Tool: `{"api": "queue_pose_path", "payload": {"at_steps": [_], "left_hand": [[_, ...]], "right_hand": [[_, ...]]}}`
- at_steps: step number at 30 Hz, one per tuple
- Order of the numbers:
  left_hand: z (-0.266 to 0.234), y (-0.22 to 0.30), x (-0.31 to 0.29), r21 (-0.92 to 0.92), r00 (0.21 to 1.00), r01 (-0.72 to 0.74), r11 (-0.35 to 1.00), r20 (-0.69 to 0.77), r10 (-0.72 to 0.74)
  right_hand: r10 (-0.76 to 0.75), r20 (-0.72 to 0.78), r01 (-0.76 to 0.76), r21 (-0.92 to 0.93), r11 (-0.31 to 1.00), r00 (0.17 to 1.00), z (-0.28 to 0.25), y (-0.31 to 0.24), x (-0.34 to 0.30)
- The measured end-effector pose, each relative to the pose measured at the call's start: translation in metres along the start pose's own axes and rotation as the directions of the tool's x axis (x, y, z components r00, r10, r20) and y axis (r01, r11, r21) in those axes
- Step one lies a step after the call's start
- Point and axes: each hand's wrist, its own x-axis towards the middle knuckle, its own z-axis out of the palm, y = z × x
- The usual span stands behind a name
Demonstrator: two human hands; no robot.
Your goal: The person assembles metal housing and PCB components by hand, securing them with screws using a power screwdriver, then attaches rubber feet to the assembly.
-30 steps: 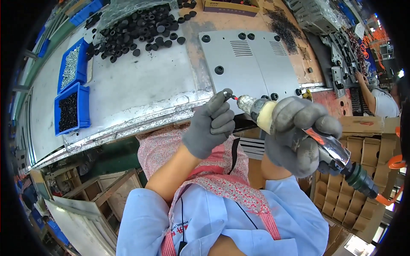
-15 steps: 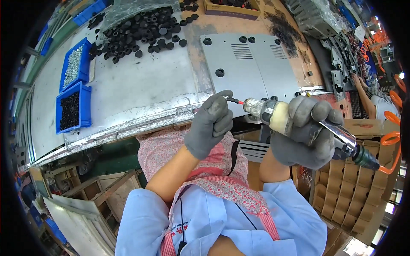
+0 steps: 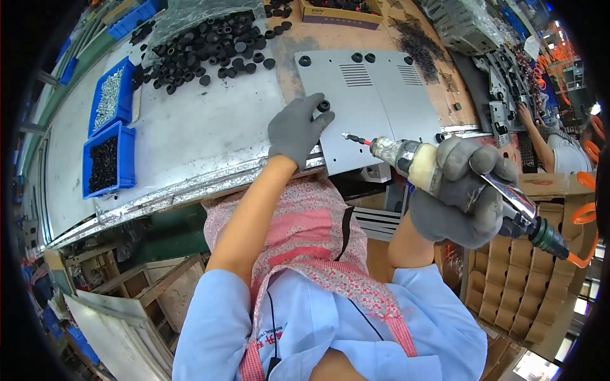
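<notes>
My gloved left hand (image 3: 297,129) reaches over the left edge of a grey sheet-metal panel (image 3: 362,120). Its thumb and forefinger close around a black rubber foot (image 3: 323,106) on the panel. Off to the right, my gloved right hand (image 3: 467,190) grips an air screwdriver (image 3: 424,166) with a pale taped nose and a hose at its rear. The red-banded bit points left over the panel's near part, and a small silvery screw (image 3: 346,136) appears to sit at its tip. More rubber feet (image 3: 305,61) stand along the panel's far edge.
A pile of black rubber feet (image 3: 210,51) covers the far bench. Blue bins hold silver screws (image 3: 109,94) and small black parts (image 3: 103,165). A yellow box (image 3: 341,15) stands behind the panel. An orange air hose (image 3: 584,216) hangs right, above a divided carton (image 3: 515,273). Another person (image 3: 562,149) works at far right.
My left hand has left the driver's tip and moved up and forward to the rubber foot on the panel. The screwdriver has shifted slightly right in my right hand.
</notes>
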Motion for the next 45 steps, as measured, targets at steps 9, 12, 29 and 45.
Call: {"api": "queue_pose_path", "payload": {"at_steps": [9, 12, 29, 45], "left_hand": [[-0.029, 0.017, -0.053, -0.188, 0.949, 0.001, 0.982, 0.309, 0.059], [-0.024, 0.013, -0.066, -0.084, 0.948, -0.097, 0.992, 0.297, 0.118], [-0.019, 0.017, -0.064, -0.072, 0.949, -0.118, 0.99, 0.286, 0.134], [-0.037, 0.029, -0.055, -0.331, 0.861, 0.144, 0.932, 0.507, 0.047]], "right_hand": [[0.133, -0.023, -0.133, -0.016, 0.991, 0.991, -0.006, 0.002, -0.016], [0.29, -0.042, -0.292, -0.077, 0.953, 0.956, -0.002, 0.007, -0.028], [0.559, 0.093, -0.554, -0.082, 0.829, 0.824, -0.005, 0.039, -0.032], [0.144, 0.103, -0.149, 0.045, 0.988, 0.984, 0.015, 0.016, -0.011]]}}
